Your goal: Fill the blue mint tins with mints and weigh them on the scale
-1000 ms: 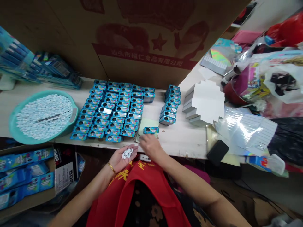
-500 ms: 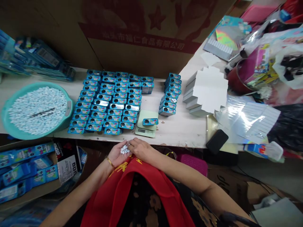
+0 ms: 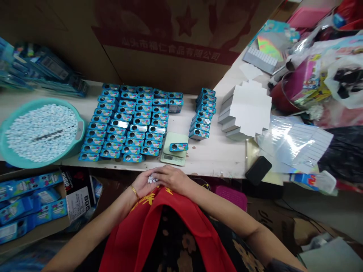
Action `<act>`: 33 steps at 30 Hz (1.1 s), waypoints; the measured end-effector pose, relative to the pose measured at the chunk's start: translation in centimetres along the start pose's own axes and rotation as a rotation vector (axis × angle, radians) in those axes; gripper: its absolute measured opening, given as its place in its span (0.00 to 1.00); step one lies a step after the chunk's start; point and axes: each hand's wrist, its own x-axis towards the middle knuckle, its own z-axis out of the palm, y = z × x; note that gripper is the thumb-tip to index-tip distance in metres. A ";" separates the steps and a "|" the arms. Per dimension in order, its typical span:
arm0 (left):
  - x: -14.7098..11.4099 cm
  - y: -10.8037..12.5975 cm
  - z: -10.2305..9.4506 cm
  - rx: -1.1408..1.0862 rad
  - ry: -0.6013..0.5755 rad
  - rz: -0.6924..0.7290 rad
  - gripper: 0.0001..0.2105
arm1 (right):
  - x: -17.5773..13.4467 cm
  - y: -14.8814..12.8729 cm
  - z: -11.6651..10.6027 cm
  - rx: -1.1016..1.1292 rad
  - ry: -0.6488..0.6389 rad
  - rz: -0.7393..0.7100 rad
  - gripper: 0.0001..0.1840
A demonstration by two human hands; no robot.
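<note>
Small pale blue and white candies (image 3: pixel 152 179) lie in the cupped palm of my left hand (image 3: pixel 141 185), held low at the table's front edge. Over that palm bends my right hand (image 3: pixel 172 179), its fingers together and touching the candies; what its fingertips hold is hidden. Just beyond my hands, a blue tin (image 3: pixel 178 147) lies on a pale green scale (image 3: pixel 172 160). Rows of similar blue tins (image 3: pixel 132 142) stand left of the scale, and a shorter column of tins (image 3: pixel 199 133) stands to its right, with a few white candies on one.
A turquoise basin (image 3: pixel 81 130) full of candies is at the left, with a dark strip on top. Blue packs fill a carton (image 3: pixel 42 236) below. A large cardboard box (image 3: pixel 170 71) stands behind the tins. White card stacks (image 3: pixel 249 109) and a phone (image 3: pixel 258 170) are on the right.
My right hand has closed further over the left palm, so fewer candies show. The view has shifted slightly; the tins and the scale stay in place.
</note>
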 end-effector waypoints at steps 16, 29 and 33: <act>-1.3 1.9 -0.3 -0.041 0.190 0.133 0.08 | 8.6 17.6 -6.5 -0.400 0.161 0.625 0.22; -0.3 2.3 -0.5 0.029 0.198 0.097 0.07 | -3.3 14.6 -5.6 -0.529 0.196 0.675 0.12; 0.2 1.7 0.2 0.042 0.128 0.075 0.07 | -3.7 15.3 -4.3 -0.620 0.162 0.743 0.12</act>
